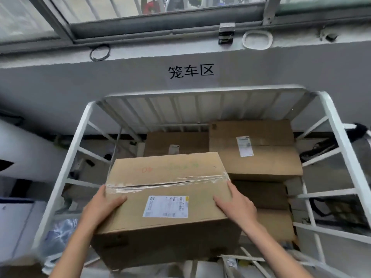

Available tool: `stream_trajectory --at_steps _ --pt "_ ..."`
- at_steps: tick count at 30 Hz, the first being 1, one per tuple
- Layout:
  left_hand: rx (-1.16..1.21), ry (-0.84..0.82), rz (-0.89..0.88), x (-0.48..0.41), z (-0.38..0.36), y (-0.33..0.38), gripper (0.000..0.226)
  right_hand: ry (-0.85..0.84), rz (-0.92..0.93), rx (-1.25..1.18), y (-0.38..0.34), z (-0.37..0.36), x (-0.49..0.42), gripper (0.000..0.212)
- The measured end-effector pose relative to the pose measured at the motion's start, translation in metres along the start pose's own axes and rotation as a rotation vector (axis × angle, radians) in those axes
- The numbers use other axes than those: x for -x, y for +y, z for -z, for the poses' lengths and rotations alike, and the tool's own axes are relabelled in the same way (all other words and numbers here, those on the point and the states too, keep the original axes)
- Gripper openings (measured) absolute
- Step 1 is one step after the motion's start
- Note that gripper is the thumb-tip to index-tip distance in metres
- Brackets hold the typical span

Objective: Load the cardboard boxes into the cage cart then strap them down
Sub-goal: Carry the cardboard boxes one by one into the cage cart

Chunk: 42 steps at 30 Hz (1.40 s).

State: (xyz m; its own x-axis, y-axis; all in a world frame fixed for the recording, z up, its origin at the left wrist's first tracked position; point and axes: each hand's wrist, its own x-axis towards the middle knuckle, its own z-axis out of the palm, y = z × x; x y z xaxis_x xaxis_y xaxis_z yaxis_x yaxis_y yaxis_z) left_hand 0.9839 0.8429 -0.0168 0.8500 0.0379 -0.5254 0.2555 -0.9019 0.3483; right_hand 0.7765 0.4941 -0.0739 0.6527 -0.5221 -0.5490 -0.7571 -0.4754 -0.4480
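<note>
Crowding the space around the white cage cart (79, 137) is plenty of clutter: a grey wall (60, 81) behind it bearing black painted characters (190, 71), a window ledge (160, 49) above carrying a black loop (100, 52) and a white ring (257, 39), and dark cables (319, 150) lying outside the right rails. A crumpled plastic bag (60, 231) is sitting low at the left, just outside the bars.

Much of this is blurring at the edges (the left margin especially is hard to read), and the cart's floor is hiding under the cartons. Both forearms are running out of the bottom edge.

Inside the cart, a labelled box (255, 149) is lying on top of a stack at the right rear, with a lower box (176, 143) sitting beside it against the back rails; darker cartons (261, 193) are showing beneath, their count unclear.

Front and centre, the taped box (166, 199) with its white shipping label (165, 206) is sitting between the cart's side rails, clasped at both ends. The left hand (102, 207) is gripping the left end, thumb lying across the top, its fingers wrapped out of sight. The right hand (236, 203) is bracing the right end, thumb on top too, its fingers likewise hidden.
</note>
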Motion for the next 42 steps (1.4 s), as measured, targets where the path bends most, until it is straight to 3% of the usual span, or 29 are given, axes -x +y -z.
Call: stream_trajectory --at_steps 4,8,14,18,22,27,37,42 --pt "0.064 -0.085 0.078 -0.103 0.000 -0.012 0.117 0.024 -0.089 -0.158 -0.040 -0.072 -0.047 0.078" --pt "0.086 -0.076 -0.039 -0.214 -0.016 0.002 0.090 0.063 -0.115 -0.262 -0.071 -0.109 -0.133 0.079" --pt "0.152 -0.112 -0.238 -0.347 -0.068 0.041 0.100 0.146 -0.093 -0.324 -0.075 -0.125 -0.258 0.088" --pt "0.147 -0.244 -0.360 -0.411 -0.128 0.046 0.090 0.225 -0.109 -0.232 -0.051 -0.147 -0.307 0.079" --pt "-0.179 -0.257 -0.313 -0.422 -0.169 0.030 0.106 0.085 -0.034 -0.015 -0.048 -0.192 -0.305 0.075" --pt "-0.542 -0.323 -0.495 -0.395 -0.209 0.018 0.090 -0.041 -0.043 0.178 -0.059 -0.224 -0.299 0.074" --pt "-0.656 -0.356 -0.495 -0.404 -0.213 0.037 0.088 -0.162 -0.066 0.306 -0.063 -0.201 -0.310 0.080" --pt "-0.664 -0.296 -0.636 -0.355 -0.188 0.068 0.080 -0.031 -0.140 0.202 -0.085 -0.148 -0.275 0.077"
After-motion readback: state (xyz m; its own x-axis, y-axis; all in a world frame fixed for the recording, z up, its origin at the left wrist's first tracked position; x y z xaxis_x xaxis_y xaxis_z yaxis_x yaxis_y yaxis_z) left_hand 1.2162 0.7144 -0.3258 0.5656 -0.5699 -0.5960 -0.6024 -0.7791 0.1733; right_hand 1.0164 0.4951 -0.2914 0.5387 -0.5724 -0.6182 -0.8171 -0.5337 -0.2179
